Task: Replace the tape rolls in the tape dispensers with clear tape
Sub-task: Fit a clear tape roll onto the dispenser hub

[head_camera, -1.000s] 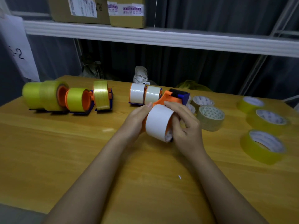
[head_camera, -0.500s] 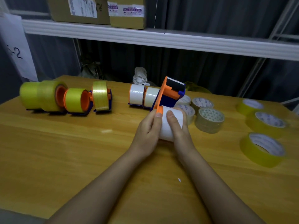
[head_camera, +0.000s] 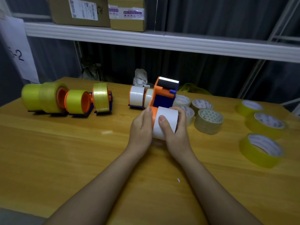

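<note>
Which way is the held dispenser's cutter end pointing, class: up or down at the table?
Up. The dispenser stands on end, serrated blade topmost, white roll below, gripped by both hands.

dispensers [head_camera: 68,99] left on table [head_camera: 65,151], loose rolls [head_camera: 261,150] right, boxes [head_camera: 100,12] on shelf [head_camera: 162,41] behind.

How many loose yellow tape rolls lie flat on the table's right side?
3, in a line along the right edge: the far roll, the middle roll and the near roll. None looks hidden.
</note>
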A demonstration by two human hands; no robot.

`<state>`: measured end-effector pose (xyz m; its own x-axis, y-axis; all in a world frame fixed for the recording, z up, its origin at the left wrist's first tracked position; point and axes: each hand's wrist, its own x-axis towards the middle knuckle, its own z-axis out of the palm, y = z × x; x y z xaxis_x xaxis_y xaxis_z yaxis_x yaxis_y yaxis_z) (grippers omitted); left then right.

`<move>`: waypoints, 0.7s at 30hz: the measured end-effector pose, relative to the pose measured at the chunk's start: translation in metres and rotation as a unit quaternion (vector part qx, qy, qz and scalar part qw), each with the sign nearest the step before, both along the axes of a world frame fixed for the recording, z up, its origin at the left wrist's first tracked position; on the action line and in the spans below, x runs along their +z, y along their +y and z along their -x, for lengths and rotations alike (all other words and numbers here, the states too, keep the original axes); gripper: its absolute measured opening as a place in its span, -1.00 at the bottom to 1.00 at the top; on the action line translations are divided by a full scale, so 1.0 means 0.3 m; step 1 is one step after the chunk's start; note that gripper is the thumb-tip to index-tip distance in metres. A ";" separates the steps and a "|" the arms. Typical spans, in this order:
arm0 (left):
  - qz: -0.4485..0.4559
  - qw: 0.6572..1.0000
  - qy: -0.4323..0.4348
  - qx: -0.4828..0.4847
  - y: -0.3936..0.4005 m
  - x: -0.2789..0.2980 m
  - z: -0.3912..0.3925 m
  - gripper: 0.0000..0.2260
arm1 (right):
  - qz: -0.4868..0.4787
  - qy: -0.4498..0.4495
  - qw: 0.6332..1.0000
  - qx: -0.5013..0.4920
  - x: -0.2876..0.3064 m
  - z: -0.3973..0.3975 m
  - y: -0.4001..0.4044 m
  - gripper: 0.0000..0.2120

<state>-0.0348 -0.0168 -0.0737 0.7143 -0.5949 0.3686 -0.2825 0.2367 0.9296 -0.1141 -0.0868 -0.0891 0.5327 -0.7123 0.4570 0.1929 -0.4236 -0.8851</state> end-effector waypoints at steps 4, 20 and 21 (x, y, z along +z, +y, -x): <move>-0.011 0.999 0.001 0.035 0.002 0.011 -0.015 -0.62 | 0.039 -0.023 0.999 -0.010 -0.005 0.009 -0.007 -0.49; 0.008 0.997 -0.063 0.045 0.003 0.034 -0.048 -0.67 | 0.194 0.338 0.910 -0.142 0.064 0.168 -0.163 -0.17; 0.008 0.997 -0.069 0.044 0.001 0.030 -0.046 -0.67 | 0.202 0.365 0.899 -0.132 0.072 0.175 -0.163 -0.10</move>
<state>-0.0210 -0.0165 -0.0648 0.7052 -0.5247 0.4767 -0.4283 0.2206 0.8763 -0.1666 -0.1357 -0.0676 0.6318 -0.7130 0.3041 -0.5317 -0.6841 -0.4994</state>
